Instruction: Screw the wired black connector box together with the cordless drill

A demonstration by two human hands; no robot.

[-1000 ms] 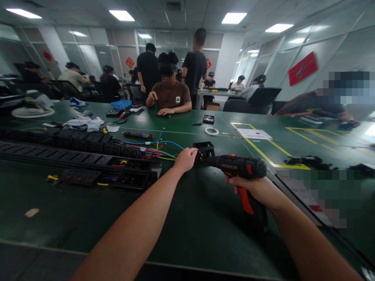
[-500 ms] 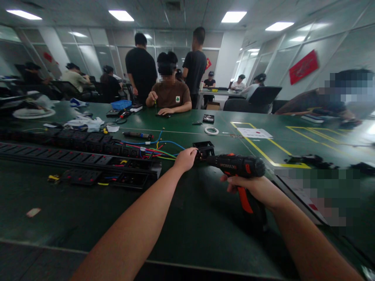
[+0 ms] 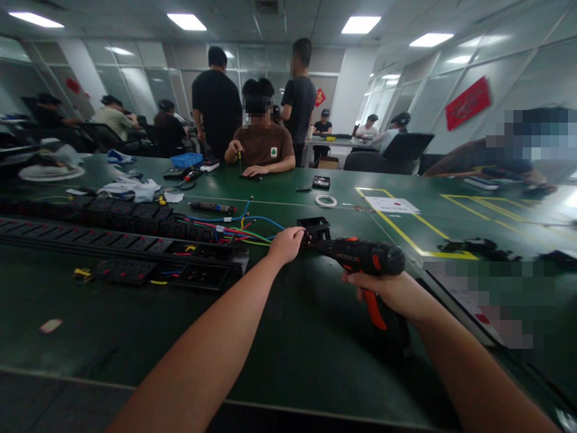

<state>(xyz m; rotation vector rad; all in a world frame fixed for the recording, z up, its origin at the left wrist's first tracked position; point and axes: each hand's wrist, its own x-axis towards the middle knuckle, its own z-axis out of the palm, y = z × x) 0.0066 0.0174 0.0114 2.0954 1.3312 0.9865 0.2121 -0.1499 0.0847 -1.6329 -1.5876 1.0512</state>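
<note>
My right hand is wrapped round the grip of a black and orange cordless drill. The drill lies level, its tip pointing left at a small dark part beside my left fingertips. My left hand is closed in a pinch there; what sits between the fingers is too small and dark to name. Coloured wires run from the left up to this hand. Just behind the fingers stands a black open plastic frame. Whether the drill's bit touches anything cannot be made out.
Long black socket strips lie along the left, with a loose socket block in front. A pen-shaped tool, a white ring and a paper sheet lie farther back. Across the green table sits a co-worker.
The drill and my right hand have shifted very slightly left. My left hand stays in place with the same pinch.
</note>
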